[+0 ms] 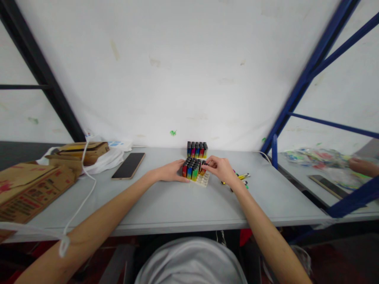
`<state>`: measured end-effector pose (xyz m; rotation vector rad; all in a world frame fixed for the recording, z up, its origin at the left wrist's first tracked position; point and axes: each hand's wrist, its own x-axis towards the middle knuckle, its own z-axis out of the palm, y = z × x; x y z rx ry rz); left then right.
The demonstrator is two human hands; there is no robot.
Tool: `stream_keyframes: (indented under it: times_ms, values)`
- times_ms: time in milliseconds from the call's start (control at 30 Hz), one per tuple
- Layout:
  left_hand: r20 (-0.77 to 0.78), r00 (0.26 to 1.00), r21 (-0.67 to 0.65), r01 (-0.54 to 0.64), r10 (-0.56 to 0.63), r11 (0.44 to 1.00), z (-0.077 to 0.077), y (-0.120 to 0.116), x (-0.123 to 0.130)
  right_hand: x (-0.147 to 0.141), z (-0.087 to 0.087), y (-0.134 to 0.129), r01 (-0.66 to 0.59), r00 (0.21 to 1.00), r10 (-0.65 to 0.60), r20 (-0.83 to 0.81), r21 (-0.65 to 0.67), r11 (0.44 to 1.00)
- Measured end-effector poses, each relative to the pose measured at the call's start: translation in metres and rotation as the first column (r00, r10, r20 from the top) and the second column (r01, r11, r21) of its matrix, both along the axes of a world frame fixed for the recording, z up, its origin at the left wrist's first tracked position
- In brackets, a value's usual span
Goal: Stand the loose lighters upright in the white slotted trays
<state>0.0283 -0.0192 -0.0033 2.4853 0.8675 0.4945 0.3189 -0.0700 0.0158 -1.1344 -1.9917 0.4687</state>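
Observation:
In the middle of the table, a white tray (203,179) holds several rows of colourful lighters (190,169) standing upright. The rightmost part of that tray shows bare slots. My left hand (173,172) is closed around the tray's left side, thumb near the front and fingers behind. At the right of the rows my right hand (220,169) pinches the top of a lighter (203,169); its fingers partly hide it. Behind stands a second block of upright lighters (197,149). Several loose lighters (243,176) lie beside my right wrist, partly covered by it.
A phone (129,165) lies on the left, near cardboard boxes (38,189) and white bags (103,163). A white cable (89,177) hangs at the left. Blue frame posts (308,79) rise at the right; beyond them are another phone (328,186), plastic bags and another person's hand (363,165).

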Motion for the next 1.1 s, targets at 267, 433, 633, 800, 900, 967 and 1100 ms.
stream_keyframes:
  times_ms: [267, 433, 633, 800, 900, 967, 1100]
  values:
    - [0.014, 1.0, 0.017, 0.025, -0.025, 1.0, 0.001, 0.0, 0.0, 0.004, 0.003, 0.001, -0.012, 0.986, -0.002, -0.168, -0.08, 0.997]
    - [0.007, 1.0, 0.009, 0.012, -0.013, 1.0, -0.001, 0.001, 0.0, 0.04, 0.02, 0.0, 0.006, 0.995, -0.012, -0.102, -0.067, 0.998]
    - [-0.019, 1.0, 0.002, 0.007, -0.007, 1.0, 0.001, 0.0, 0.001, 0.107, 0.026, 0.003, 0.164, 0.957, -0.124, 0.26, -0.135, 0.977]
    - [-0.028, 1.0, 0.005, 0.011, -0.011, 1.0, 0.002, 0.0, 0.0, 0.135, 0.015, 0.008, 0.275, 0.891, -0.173, 0.42, -0.195, 0.942]
    - [-0.03, 1.0, 0.009, 0.004, -0.004, 1.0, 0.002, 0.0, 0.0, 0.132, 0.004, 0.014, 0.259, 0.894, -0.154, 0.421, -0.205, 0.944]
    - [-0.027, 1.0, 0.013, 0.0, 0.001, 1.0, 0.001, 0.001, 0.0, 0.127, -0.002, 0.019, 0.223, 0.892, -0.115, 0.437, -0.204, 0.953]
    - [-0.011, 1.0, 0.023, 0.014, -0.014, 1.0, 0.001, 0.001, 0.0, 0.124, -0.01, 0.026, 0.197, 0.875, -0.085, 0.476, -0.19, 0.962]
